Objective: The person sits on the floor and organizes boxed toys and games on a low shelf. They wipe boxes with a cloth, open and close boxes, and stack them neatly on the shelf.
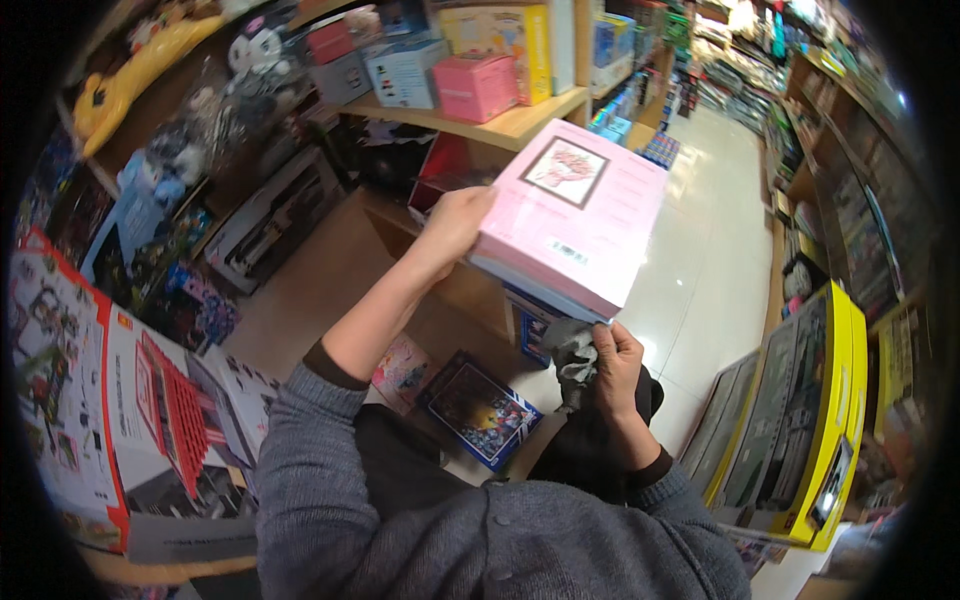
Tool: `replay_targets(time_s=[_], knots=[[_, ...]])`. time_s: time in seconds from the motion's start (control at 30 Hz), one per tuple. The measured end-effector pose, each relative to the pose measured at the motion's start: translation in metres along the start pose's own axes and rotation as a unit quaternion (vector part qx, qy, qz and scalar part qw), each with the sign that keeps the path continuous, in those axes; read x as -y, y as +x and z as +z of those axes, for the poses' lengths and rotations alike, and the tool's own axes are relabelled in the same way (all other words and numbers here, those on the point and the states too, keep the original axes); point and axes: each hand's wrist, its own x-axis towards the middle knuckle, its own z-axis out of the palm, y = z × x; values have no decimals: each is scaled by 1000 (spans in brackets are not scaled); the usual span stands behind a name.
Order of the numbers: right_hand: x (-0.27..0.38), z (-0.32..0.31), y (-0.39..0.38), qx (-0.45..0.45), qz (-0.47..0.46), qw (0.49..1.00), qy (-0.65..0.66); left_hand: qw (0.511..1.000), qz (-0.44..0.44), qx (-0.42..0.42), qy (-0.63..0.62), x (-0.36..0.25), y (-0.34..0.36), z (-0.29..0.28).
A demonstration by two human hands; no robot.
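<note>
A pink box point(575, 215) with a framed picture of a flower bouquet on its face is held up in front of me, tilted. My left hand point(458, 232) grips it by its left edge, with the fingers mostly hidden behind it. My right hand point(617, 368) is closed on a crumpled grey cloth point(573, 360), right at the box's lower right corner. Whether those fingers also press on the box I cannot tell. Below, on the floor, lie a dark blue picture box point(480, 408) and a flat pinkish package point(402, 372).
Ahead, a wooden shelf point(430, 115) carries a small pink box point(476, 87) and a white-blue box point(405, 73). Plush toys point(165, 150) fill the left shelves. A large red-and-white box point(120, 400) stands at left, a yellow-edged box point(800, 410) at right. A tiled aisle point(715, 230) runs ahead.
</note>
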Motion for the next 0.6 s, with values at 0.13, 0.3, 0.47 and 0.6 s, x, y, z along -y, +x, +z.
replay_targets(time_s=[0.13,0.3,0.47,0.6], knots=[[-10,11,15,-44,-40,998,-9,962,53,-48,263,-2,13,-1],[-15,10,28,-44,-71,993,-84,952,92,-101,275,-1,12,-7],[-7,17,3,-48,-73,971,-222,957,185,-205,86,41,-13,-21],[-31,54,-20,89,-55,974,-202,962,46,-185,-195,105,-53,-11]])
